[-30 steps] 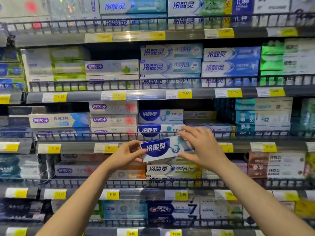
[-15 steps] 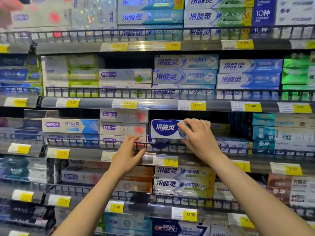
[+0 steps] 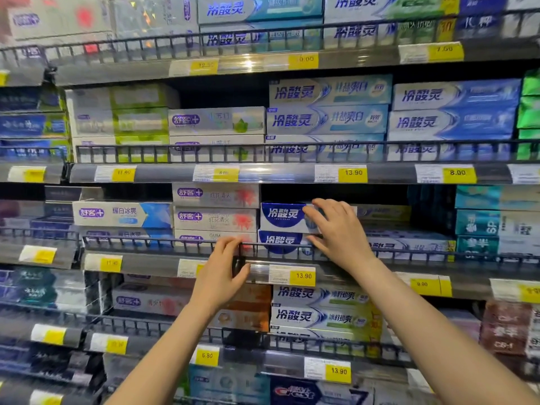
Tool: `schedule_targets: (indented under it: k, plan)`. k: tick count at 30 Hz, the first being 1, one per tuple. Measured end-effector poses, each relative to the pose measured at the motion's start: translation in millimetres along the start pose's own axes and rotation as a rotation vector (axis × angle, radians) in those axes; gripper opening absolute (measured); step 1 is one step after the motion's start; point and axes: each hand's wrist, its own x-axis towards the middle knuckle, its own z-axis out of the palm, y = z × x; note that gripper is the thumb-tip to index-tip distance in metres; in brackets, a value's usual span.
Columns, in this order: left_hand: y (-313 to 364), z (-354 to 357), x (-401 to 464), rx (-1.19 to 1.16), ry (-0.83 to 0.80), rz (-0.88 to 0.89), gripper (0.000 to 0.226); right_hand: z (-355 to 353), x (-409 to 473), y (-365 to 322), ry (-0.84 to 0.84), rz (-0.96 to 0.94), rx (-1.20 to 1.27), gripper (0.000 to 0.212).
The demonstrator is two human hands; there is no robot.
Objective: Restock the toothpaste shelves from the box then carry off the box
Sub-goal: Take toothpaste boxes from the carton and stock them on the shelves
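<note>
Yellow price tags run along the shelf edges: one reading 13.90 (image 3: 352, 173) and another reading 8.00 (image 3: 457, 173) on the upper strip, a 6.80 tag (image 3: 207, 356) lower down. Black wire rails (image 3: 175, 152) front each tier. At far right stand green cartons (image 3: 529, 118) and, below, reddish-brown cartons (image 3: 504, 328).
</note>
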Motion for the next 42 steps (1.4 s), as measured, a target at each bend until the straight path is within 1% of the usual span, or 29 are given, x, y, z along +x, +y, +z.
schedule_targets:
  k: [4,7,9,11,14,18,20,23,26,29,30,33,38,40,42]
  plan:
    - [3.9,-0.1,0.1,0.005,0.013,0.003,0.054,-1.0,-3.4,1.3,0.045,-0.011,0.005,0.060]
    - [9.4,-3.4,-2.2,-0.020,0.036,0.016,0.050,-3.5,-9.5,-1.7,0.109,-0.060,0.046,0.055]
    - [15.5,-8.0,-5.1,-0.027,0.067,0.041,0.048,-5.3,-15.6,-7.6,0.139,-0.094,0.093,0.055]
    - [20.4,-11.5,-11.4,-0.009,0.097,0.059,0.051,-6.9,-24.9,-18.0,0.148,-0.113,0.159,0.053]
    - [17.2,-12.3,-32.4,0.071,0.097,0.009,0.053,-5.2,-45.2,-45.0,0.122,-0.174,0.290,0.047]
    - [-0.4,-11.2,-87.0,0.216,0.034,-0.138,0.052,11.8,-74.9,-90.1,-0.007,-0.251,0.500,0.040]
    - [-6.2,-13.3,-125.1,0.286,-0.017,-0.227,0.055,25.7,-88.2,-114.4,-0.096,-0.295,0.590,0.041]
    - [-6.9,-19.7,-191.3,0.371,-0.114,-0.381,0.056,43.2,-109.5,-156.0,-0.251,-0.367,0.716,0.046]
    - [1.4,-33.6,-261.9,0.466,-0.209,-0.520,0.048,58.3,-137.1,-203.7,-0.414,-0.456,0.855,0.047]
    - [21.5,-57.8,-334.2,0.564,-0.287,-0.689,0.042,54.7,-163.1,-258.7,-0.602,-0.578,0.959,0.045]
    - [29.6,-67.5,-358.5,0.600,-0.306,-0.745,0.040,49.4,-171.8,-277.3,-0.651,-0.613,0.979,0.044]
    - [54.1,-96.4,-429.6,0.656,-0.331,-0.886,0.035,26.8,-198.9,-331.7,-0.720,-0.724,1.088,0.045]
    - [92.3,-144.7,-529.4,0.763,-0.351,-1.057,0.038,-26.9,-237.6,-416.6,-0.800,-0.849,1.170,0.043]
    - [105.6,-168.0,-571.7,0.780,-0.331,-1.131,0.043,-53.2,-249.6,-452.2,-0.811,-0.902,1.182,0.042]
    - [119.7,-198.7,-614.7,0.775,-0.293,-1.239,0.040,-83.1,-258.3,-490.0,-0.849,-0.934,1.195,0.041]
